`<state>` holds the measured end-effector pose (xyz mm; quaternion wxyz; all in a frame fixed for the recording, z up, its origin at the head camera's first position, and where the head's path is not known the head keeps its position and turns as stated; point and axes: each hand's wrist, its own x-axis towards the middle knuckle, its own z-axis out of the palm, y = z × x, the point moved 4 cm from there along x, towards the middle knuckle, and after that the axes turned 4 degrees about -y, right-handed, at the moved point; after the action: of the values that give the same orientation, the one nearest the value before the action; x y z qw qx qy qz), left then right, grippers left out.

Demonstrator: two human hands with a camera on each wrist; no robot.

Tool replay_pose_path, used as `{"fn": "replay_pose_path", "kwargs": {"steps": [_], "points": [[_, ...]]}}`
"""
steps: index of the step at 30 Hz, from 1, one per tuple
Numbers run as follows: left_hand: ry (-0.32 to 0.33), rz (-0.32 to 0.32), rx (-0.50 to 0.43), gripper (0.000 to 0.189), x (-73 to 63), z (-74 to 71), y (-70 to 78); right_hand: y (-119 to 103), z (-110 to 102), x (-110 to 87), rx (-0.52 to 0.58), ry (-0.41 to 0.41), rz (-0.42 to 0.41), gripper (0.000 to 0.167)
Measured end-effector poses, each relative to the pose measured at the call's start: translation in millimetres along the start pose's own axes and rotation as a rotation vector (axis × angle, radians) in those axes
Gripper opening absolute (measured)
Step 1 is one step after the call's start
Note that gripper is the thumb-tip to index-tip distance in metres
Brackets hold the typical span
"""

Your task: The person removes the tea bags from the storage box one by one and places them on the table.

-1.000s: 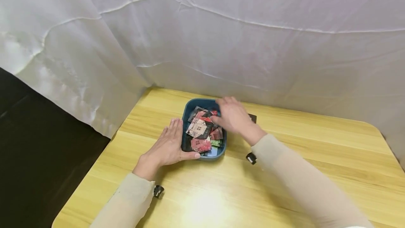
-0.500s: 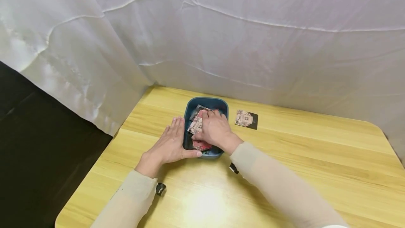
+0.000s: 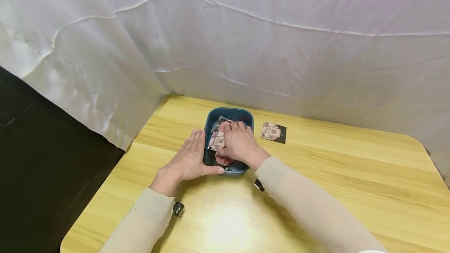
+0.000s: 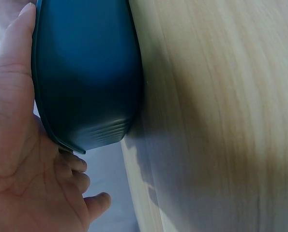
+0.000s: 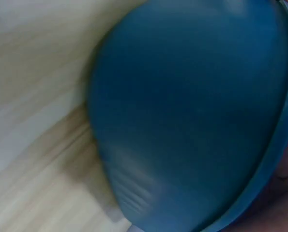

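Note:
In the head view a dark blue bin (image 3: pixel 248 117) stands on the table, holding several small flat packets. A pink-and-cream packet (image 3: pixel 216 139) and a red packet (image 3: pixel 223 159) show beside my right hand (image 3: pixel 240 143). That hand reaches down into the bin, fingers bent into the packets; its fingertips are hidden, so a grip on any packet cannot be confirmed. My left hand (image 3: pixel 188 159) lies against the bin's left side with straight fingers, its thumb along the near rim. Both wrist views show mostly the outer wall of the bin (image 4: pixel 88 63).
A cream-and-black flat packet (image 3: pixel 273 132) lies on the wooden table (image 3: pixel 337 175) right of the bin. Pale fabric (image 3: pixel 246 50) hangs behind the table's back edge. A dark area (image 3: pixel 45 159) lies beyond the left edge.
My right hand has moved left and down from the bin's right rim into the packets, uncovering the packet on the table. The red packet has shifted slightly. My left hand stays against the bin.

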<state>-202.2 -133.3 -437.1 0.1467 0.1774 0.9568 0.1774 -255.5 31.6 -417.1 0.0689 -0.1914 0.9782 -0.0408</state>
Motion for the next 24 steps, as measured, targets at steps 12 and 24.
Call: {"fn": "replay_pose_path", "kwargs": {"steps": [12,24], "points": [[-0.011,0.003,0.0,0.145,2.5,1.2,2.5,-10,4,9.6,-0.028,-0.047,-0.011,0.096],[-0.006,-0.003,0.053,0.146,1.6,-1.2,2.9,3,-16,-4.3,-0.136,-0.159,-0.05,0.093]]}}
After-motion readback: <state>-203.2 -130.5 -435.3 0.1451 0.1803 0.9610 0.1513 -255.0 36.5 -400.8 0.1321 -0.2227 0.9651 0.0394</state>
